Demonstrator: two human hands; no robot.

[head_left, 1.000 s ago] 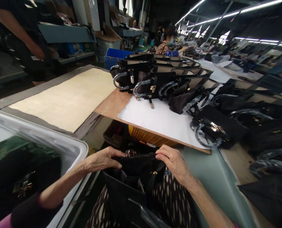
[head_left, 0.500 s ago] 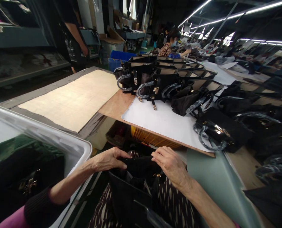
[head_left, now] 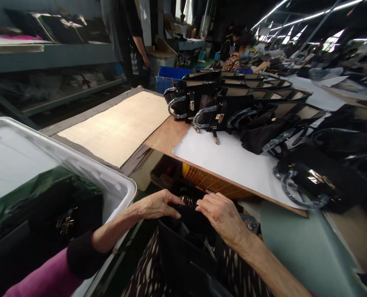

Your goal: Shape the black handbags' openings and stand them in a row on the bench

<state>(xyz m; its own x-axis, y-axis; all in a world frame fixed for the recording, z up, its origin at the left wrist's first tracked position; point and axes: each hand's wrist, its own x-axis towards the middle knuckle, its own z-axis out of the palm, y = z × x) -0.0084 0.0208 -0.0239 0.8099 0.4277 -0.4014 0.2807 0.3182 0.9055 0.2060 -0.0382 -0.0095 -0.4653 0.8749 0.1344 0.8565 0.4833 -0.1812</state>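
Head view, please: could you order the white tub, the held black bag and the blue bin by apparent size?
1. White tub, near the camera
2. Black bag
3. Blue bin, farther back

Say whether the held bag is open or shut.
Open: the bag shows its inside, with the left hand and right hand gripping its rim.

Black handbags [head_left: 236, 108], their handles [head_left: 203, 112] sheathed in clear plastic, crowd a wooden worktable [head_left: 168, 133], the nearest ones partly over a white sheet [head_left: 223, 161] spread across its top. At left, a cream rectangular sheet [head_left: 118, 128] lies flat on an adjoining grey-covered surface [head_left: 70, 117].
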